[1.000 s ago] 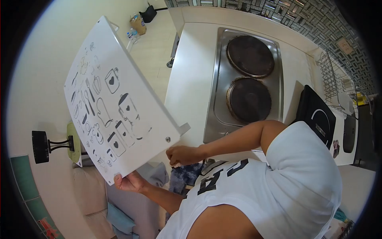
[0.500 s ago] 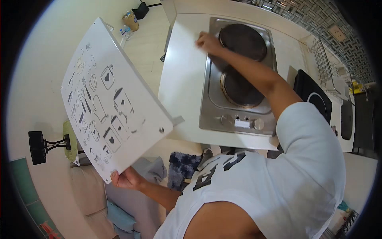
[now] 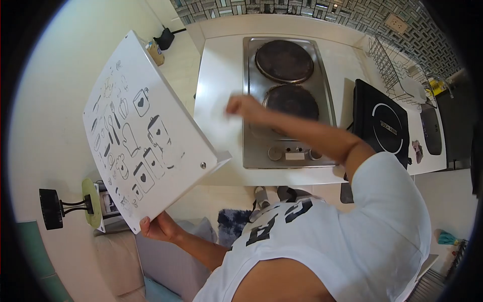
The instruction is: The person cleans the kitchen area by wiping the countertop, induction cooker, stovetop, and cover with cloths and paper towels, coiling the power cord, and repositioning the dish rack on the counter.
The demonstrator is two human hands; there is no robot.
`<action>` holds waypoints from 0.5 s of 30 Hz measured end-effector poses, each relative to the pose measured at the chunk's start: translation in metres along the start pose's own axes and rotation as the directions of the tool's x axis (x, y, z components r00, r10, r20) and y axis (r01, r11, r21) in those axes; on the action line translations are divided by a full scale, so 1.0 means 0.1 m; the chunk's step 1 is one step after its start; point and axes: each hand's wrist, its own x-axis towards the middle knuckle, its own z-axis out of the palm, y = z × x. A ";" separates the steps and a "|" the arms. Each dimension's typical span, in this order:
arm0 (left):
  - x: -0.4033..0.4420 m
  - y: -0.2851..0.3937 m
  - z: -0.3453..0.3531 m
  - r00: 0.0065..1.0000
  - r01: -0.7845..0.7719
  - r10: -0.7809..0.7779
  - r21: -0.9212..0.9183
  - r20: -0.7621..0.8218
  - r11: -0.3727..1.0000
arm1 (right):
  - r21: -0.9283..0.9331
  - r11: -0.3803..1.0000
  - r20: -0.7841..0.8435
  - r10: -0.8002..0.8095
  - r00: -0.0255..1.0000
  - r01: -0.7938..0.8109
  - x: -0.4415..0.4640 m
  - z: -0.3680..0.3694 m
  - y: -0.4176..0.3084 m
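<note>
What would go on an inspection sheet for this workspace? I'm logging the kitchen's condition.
Surface: glossy white countertop, carrying a stainless-steel two-plate hob with brownish marks around its plates.
Job's things: white rectangular panel with black kitchenware drawings, held tilted beside the counter.
Clutter: black square portable cooker and silver wire dish rack to the hob's right.
Hands: left hand grips the panel's lower edge; right hand, blurred, near the hob's left edge, nothing seen in it.
Cables: nothing clearly seen.
Surroundings: patterned tile wall behind; dark blue shaggy rug on the floor.
</note>
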 end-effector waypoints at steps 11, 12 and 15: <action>-0.05 0.16 0.05 0.995 0.051 -0.044 0.073 -0.086 0.996 | -0.874 0.452 -0.296 -0.196 0.935 -0.181 1.52 -1.11 0.94; -0.02 0.18 -0.02 0.997 0.032 -0.026 0.072 -0.075 0.997 | -0.872 0.453 -0.296 -0.183 0.937 -0.187 1.37 -1.04 0.88; 0.00 0.11 0.03 0.999 0.019 -0.016 0.061 -0.051 0.998 | -0.755 0.654 -0.121 -0.080 0.989 -0.040 0.82 -0.85 0.58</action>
